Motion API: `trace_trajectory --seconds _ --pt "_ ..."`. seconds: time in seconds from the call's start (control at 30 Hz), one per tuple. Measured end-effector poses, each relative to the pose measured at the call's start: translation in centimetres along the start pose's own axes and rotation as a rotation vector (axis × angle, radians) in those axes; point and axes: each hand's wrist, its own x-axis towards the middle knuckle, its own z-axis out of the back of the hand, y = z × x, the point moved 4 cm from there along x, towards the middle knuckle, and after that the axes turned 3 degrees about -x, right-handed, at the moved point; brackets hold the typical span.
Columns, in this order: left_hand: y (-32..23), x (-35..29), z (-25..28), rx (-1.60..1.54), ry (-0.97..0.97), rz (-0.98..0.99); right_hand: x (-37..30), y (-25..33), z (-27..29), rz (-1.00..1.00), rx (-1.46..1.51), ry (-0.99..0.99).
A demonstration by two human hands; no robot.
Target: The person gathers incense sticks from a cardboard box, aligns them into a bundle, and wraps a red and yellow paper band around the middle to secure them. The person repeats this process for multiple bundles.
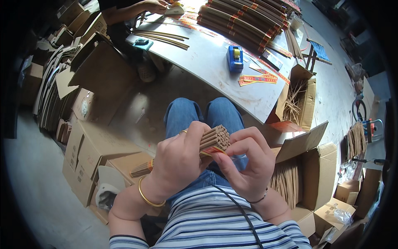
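Note:
Above my lap, my left hand (176,155) is wrapped round a bundle of brown incense sticks (215,137). Its round stick ends face right, and the other end comes out to the left past my wrist. Against the underside near the right end lies a red and yellow paper strip (212,150). My right hand (251,162) pinches the end of this strip between thumb and finger, right by the stick ends. My left palm hides the middle of the bundle.
Ahead, a white table (195,62) bears a blue tape dispenser (235,59), loose paper strips (259,79) and stacked incense bundles (244,23). Across it a co-worker's hand (155,6) shows. Right of me, an open carton (325,176) holds sticks; closed cartons (99,145) stand left.

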Motion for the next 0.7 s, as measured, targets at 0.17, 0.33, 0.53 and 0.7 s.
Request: trace_trajectory --seconds 0.17,0.33,0.53,0.7 --pt "-0.3 -0.3 0.1 0.044 -0.027 -0.013 0.1 0.3 0.1 -0.054 0.014 0.011" --pt "-0.4 -0.5 -0.1 -0.033 -0.013 -0.060 0.0 0.5 0.3 -0.109 0.021 0.031" --pt "-0.4 -0.5 0.1 -0.187 0.022 -0.025 0.0 0.3 0.4 -0.097 0.028 0.038" --pt "0.4 -1.0 -0.4 -0.184 0.032 0.043 -0.1 0.5 0.4 -0.059 -0.010 0.043"
